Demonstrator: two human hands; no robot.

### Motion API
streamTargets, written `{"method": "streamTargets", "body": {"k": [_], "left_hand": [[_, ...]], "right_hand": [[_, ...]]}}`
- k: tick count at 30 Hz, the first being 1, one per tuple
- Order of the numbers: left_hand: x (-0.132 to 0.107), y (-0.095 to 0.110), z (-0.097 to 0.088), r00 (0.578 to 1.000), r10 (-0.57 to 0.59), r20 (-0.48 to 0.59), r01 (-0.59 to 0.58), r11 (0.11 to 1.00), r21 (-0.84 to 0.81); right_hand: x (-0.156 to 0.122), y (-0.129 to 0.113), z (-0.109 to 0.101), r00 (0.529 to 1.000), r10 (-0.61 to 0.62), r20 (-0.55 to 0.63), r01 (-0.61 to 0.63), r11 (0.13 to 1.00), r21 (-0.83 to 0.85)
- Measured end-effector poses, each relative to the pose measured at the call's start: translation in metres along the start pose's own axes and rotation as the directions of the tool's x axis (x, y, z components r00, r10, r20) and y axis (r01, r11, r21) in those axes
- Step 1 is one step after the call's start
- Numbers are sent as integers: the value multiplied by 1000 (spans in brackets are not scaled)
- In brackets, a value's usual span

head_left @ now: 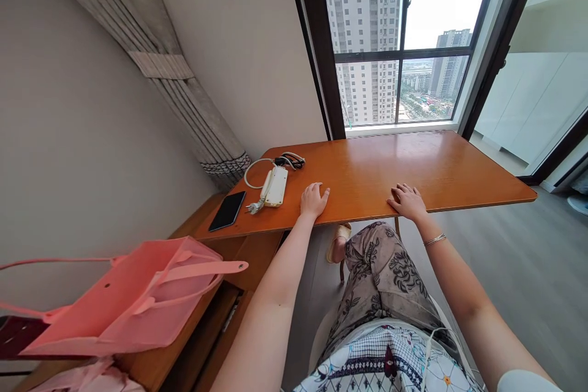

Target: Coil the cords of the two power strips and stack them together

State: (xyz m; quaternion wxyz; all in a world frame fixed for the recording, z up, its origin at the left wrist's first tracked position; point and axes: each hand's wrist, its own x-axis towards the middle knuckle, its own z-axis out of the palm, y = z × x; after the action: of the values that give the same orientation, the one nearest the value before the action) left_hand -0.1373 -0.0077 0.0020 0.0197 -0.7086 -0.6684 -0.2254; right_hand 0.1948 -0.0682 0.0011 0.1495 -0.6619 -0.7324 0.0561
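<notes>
Closest of all is a white shirt with blue and red patterns (pixel 381 361). Past it are grey trousers with dark flowers (pixel 386 275) on the person's lap. Two bare arms reach forward from there.

The left hand (pixel 313 199) lies flat on the near edge of the long orange-brown wooden table (pixel 413 159). Its palm is down, its fingers are open, and it holds nothing. The right hand (pixel 408 201) lies flat on the same edge, well apart from the left one. Its fingers are a little spread, and it holds nothing too. A thin silver bracelet (pixel 435 239) sits on the right wrist.

The table stands right in front of the person, and its far end meets the big dark-framed window (pixel 399 55). Near the left hand, on the table, lies a white plastic power strip (pixel 275 185) with a white cord. A small bundle of black cable (pixel 290 161) lies just behind it. A flat black phone (pixel 228 210) lies at the table's left corner.

Under the table a foot in a tan sandal (pixel 339 244) shows. A pink bag with long handles (pixel 133 300) rests on a lower wooden cabinet (pixel 248 251) to the left. A grey curtain (pixel 184 92) hangs in the corner.
</notes>
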Motion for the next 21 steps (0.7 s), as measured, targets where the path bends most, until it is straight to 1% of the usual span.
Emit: {"method": "streamTargets", "body": {"k": [5, 21], "left_hand": [[0, -1, 0, 1000, 10, -10, -10, 1000, -22], [-2, 1, -2, 1000, 11, 18, -11, 1000, -23]], "right_hand": [[0, -1, 0, 1000, 16, 2, -16, 1000, -1], [0, 0, 0, 1000, 6, -10, -6, 1000, 8]]}}
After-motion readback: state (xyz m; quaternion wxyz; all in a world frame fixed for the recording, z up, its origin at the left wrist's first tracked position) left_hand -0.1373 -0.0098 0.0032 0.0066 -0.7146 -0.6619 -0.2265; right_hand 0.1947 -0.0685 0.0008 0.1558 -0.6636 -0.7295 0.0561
